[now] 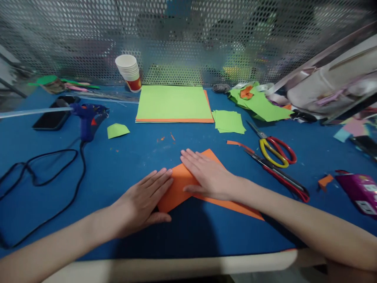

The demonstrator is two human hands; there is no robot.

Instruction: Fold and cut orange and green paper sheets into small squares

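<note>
A folded orange sheet of paper (181, 182) lies on the blue tabletop near its front edge. My left hand (144, 198) rests flat on its left end, fingers stretched and thumb apart. Across the paper's upper middle lies my right hand (207, 175), palm down with fingers extended. A longer orange part sticks out under my right wrist toward the lower right. Both hands press on the paper without gripping it, and they cover some of its folds.
Behind are a green sheet stack (173, 103), small green squares (229, 122) and paper cups (129, 70). Scissors (273, 151) and a red-handled cutting tool (279, 175) lie right. A blue glue gun (86, 120), its cord and a phone (54, 116) are left.
</note>
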